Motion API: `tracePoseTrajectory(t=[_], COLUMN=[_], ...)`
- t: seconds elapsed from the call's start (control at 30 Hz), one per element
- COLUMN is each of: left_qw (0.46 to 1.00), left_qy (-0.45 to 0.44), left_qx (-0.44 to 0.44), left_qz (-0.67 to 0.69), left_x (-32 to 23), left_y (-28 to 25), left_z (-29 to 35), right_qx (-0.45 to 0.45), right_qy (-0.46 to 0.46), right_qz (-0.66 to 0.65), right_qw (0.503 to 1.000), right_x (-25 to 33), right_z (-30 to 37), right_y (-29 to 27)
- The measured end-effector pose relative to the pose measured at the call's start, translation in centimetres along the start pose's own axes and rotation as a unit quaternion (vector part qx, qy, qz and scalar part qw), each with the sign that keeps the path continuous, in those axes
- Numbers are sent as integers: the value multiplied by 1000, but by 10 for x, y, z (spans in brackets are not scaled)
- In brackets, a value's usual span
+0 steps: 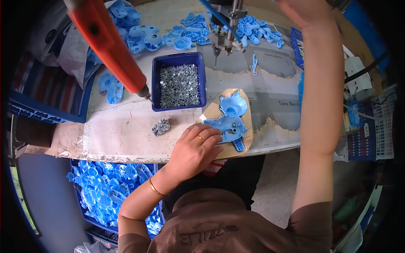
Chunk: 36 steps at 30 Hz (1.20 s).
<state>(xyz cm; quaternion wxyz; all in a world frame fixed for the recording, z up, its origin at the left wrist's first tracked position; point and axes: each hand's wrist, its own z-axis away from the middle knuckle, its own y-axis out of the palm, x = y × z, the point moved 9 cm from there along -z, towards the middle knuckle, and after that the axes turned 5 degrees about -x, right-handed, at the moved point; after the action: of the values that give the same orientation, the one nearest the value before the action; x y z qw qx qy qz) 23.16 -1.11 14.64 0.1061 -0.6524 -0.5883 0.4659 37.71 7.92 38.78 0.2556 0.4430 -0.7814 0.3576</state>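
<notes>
My left hand [197, 146] is bent over the near left edge of a blue plastic toy shell [228, 126], its fingers closed on that edge. The shell, shaped like an animal with a round head, lies hollow side up on a tan backing board [244, 145] at the table's front. My right arm stretches up and away along the right side. At the top edge my right hand [304, 12] is partly cut off, and its fingers cannot be made out. A drill-like machine head [225, 38] with a thin vertical tip stands near that hand, beyond the shell.
A dark blue bin [203, 80] holds many small screws; a clump of screws [161, 127] lies nearer. An orange-red power screwdriver [110, 50] hangs at upper left. Blue plastic parts [255, 30] are heaped along the back. A crate of blue parts [105, 189] stands below the table's left edge.
</notes>
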Motion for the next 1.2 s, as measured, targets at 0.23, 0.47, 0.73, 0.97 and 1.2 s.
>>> tracePoseTrajectory(t=[0.23,0.47,0.73,0.97,1.2], left_qw=[999,992,991,989,995], left_qy=[28,67,71,54,46], left_qx=[26,50,63,71,43], left_qz=[-38,-92,-92,-118,-73], left_x=[-4,-7,-6,-3,-16], left_y=[22,37,43,46,26], left_z=[-5,-10,-11,-7,-15], right_qx=[17,-70,-73,-105,-25], right_qy=[51,171,105,60,-80], right_qz=[-266,-199,-301,-290,-165], right_qw=[963,962,945,949,983], right_x=[-22,-35,-54,-43,-17], right_z=[45,102,118,120,22], right_y=[13,2,6,6,-25])
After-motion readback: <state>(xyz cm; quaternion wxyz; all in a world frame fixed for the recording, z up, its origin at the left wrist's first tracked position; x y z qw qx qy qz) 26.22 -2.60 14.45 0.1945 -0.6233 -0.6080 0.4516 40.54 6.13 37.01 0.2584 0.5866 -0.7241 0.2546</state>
